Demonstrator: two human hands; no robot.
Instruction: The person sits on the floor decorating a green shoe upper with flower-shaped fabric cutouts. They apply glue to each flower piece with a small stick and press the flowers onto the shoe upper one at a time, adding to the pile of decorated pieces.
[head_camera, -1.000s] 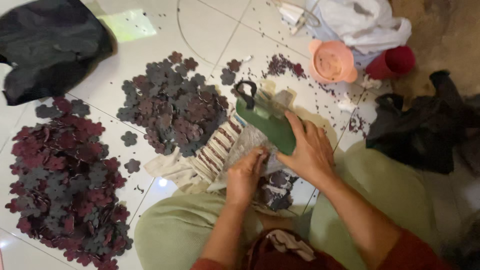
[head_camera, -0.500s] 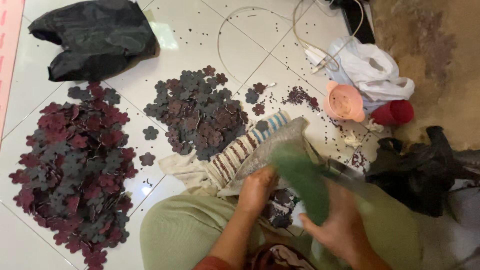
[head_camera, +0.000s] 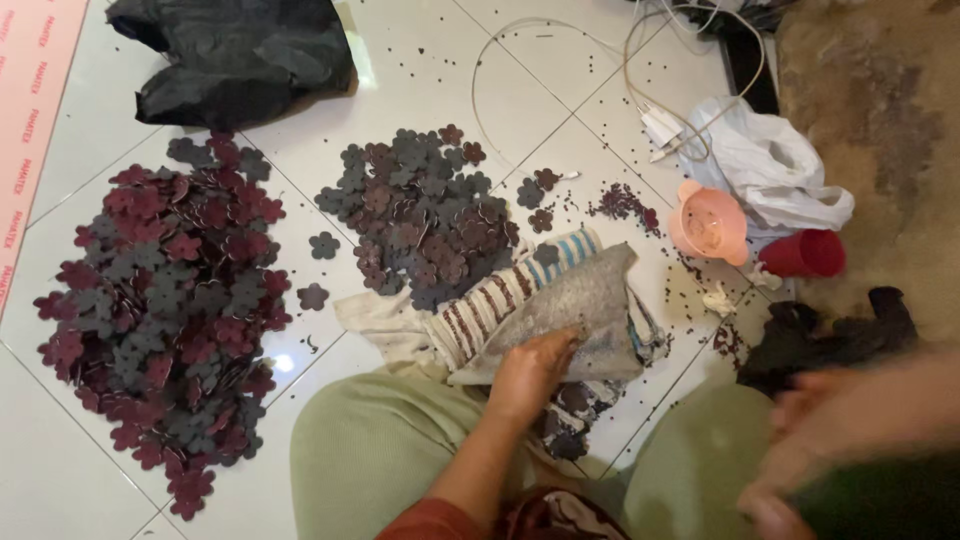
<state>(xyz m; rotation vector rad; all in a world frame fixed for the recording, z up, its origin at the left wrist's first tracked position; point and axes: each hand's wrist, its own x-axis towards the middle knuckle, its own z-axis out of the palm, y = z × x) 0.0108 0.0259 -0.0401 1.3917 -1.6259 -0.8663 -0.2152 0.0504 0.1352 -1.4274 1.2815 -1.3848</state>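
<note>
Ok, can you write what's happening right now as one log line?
left hand: flat on grey cloth | right hand: blurred, holding dark green thing | flower cutouts: piled on floor

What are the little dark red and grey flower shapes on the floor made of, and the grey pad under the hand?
The dark red and grey flower-shaped pieces look like flat cutouts of felt or thin foam: matte, with clean-cut edges, though I can't tell which. The grey pad under the left hand looks like fuzzy, speckled felt, soft and dull.
</note>
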